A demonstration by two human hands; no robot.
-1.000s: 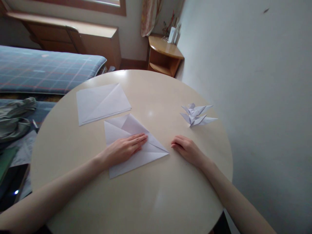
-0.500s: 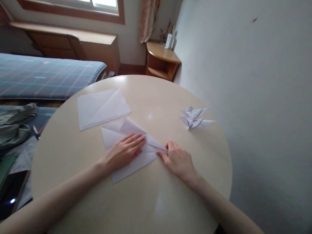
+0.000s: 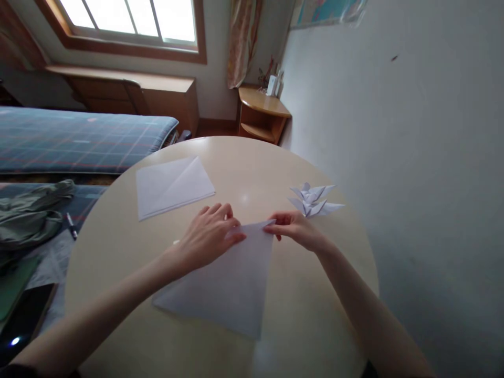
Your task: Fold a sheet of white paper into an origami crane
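Note:
A sheet of white paper [image 3: 224, 291] slants up off the table between my hands, its broad face toward me. My left hand [image 3: 210, 233] grips its upper edge, thumb in front and fingers curled behind. At the sheet's upper right corner, my right hand [image 3: 293, 227] pinches the paper between thumb and fingers. The folds on the far side of the sheet are hidden. Just beyond my right hand stand two folded paper cranes [image 3: 317, 202], close together. A stack of white paper [image 3: 173, 186] lies past my left hand, the top sheet showing a diagonal crease.
The round cream table [image 3: 315, 294] has the wall [image 3: 425, 157] close on its right. On the left are a plaid mattress [image 3: 86, 139], crumpled grey-green cloth [image 3: 33, 215], a pen [image 3: 71, 226] and a dark phone [image 3: 27, 320] with a bright spot. A corner shelf [image 3: 262, 107] stands behind.
The paper, flat on the table before, is now lifted and turned, its broad face toward me. My left hand has gone from lying flat to gripping its edge. The view has tilted up.

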